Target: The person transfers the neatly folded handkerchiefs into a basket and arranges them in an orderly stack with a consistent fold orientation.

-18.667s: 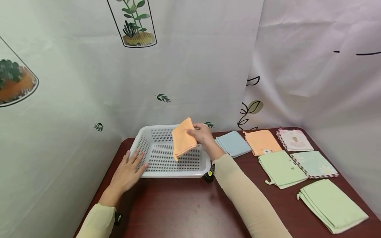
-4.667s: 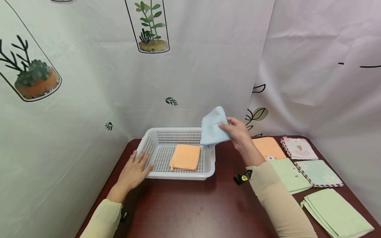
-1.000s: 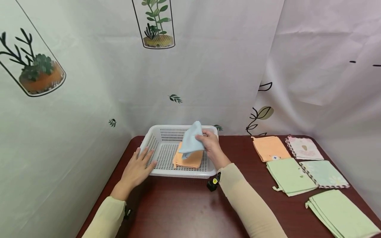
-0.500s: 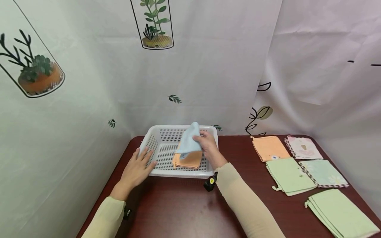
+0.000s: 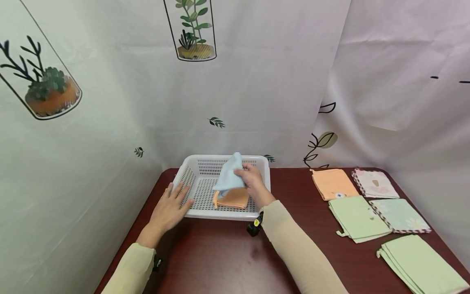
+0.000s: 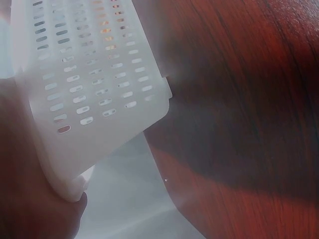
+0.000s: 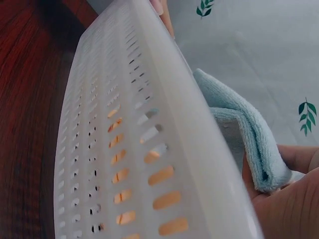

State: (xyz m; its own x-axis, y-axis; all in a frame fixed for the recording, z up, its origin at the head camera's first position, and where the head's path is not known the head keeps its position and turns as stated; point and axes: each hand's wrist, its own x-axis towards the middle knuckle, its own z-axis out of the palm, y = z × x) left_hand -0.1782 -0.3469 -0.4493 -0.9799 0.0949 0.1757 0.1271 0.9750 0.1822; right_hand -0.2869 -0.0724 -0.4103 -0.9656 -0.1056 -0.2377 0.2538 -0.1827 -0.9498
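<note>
My right hand pinches a folded light blue towel by its right side, above the right half of a white plastic basket. Below it a folded orange towel lies on the basket's floor, partly covered by the blue one in the head view. In the right wrist view, the blue towel shows its folded layers just past the basket rim, thumb and fingers on either side. My left hand rests with spread, straight fingers on the basket's left rim.
On the dark red table, to the right, lie another orange towel, a pink one, a pale mint one and two green towels, one near and one farther. A printed curtain hangs behind.
The orange towel was put in the basket earlier. The light blue towel has left the table and come over the basket; in the last second it shifted slightly left and lower. The left hand stays.
</note>
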